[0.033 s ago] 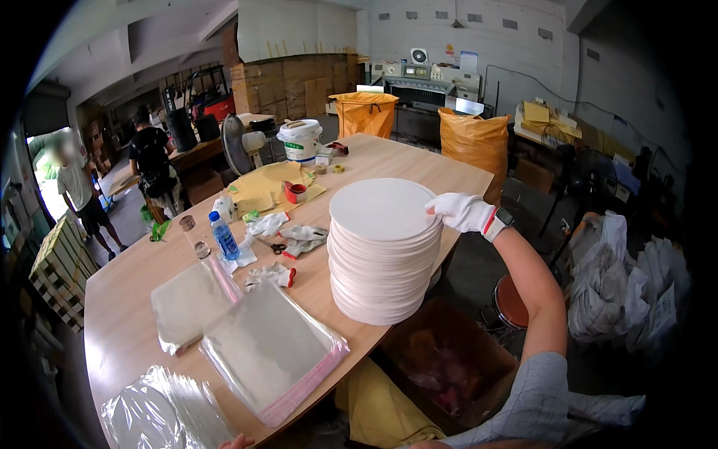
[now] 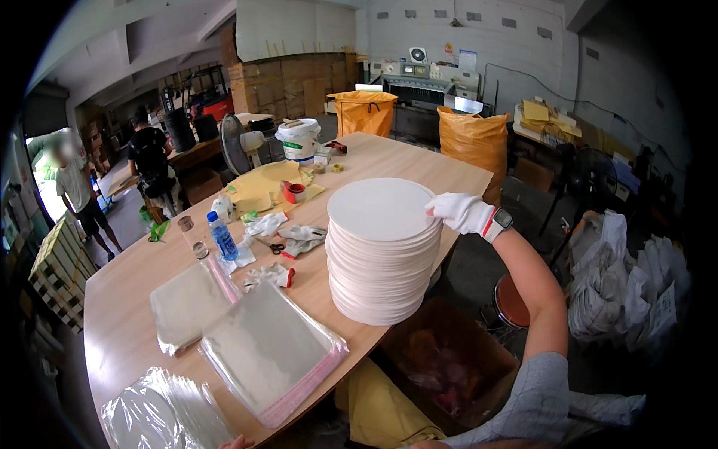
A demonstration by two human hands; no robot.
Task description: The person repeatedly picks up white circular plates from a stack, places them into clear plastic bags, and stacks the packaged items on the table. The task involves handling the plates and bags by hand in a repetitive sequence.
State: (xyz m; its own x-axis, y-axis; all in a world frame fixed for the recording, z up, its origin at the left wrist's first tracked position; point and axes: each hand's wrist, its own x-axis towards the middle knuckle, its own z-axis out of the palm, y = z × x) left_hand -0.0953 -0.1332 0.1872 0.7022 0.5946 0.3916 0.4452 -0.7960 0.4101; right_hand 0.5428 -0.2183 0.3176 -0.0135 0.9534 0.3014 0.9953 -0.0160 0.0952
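A tall stack of thin round white boards [image 2: 381, 262] stands near the table's right edge. My right hand [image 2: 465, 214], in a white glove with a red cuff, has its fingers closed at the right rim of the topmost board. A watch sits on that wrist. Only some fingertips of my left hand [image 2: 238, 443] show at the lower edge, beside wrapped round boards in clear film [image 2: 161, 411]; its grip is hidden. Between these and the stack lie a pack of clear plastic bags [image 2: 269, 355] with a pink edge and a second pack of clear bags [image 2: 187, 303].
On the wooden table [image 2: 120, 299] are a blue-labelled bottle [image 2: 222, 238], loose work gloves [image 2: 303, 241], scissors [image 2: 277, 248], red tape [image 2: 295, 192], yellow paper [image 2: 258, 183] and a white bucket [image 2: 299, 142]. Below the edge sits an open carton [image 2: 479, 367]. Two people stand far left.
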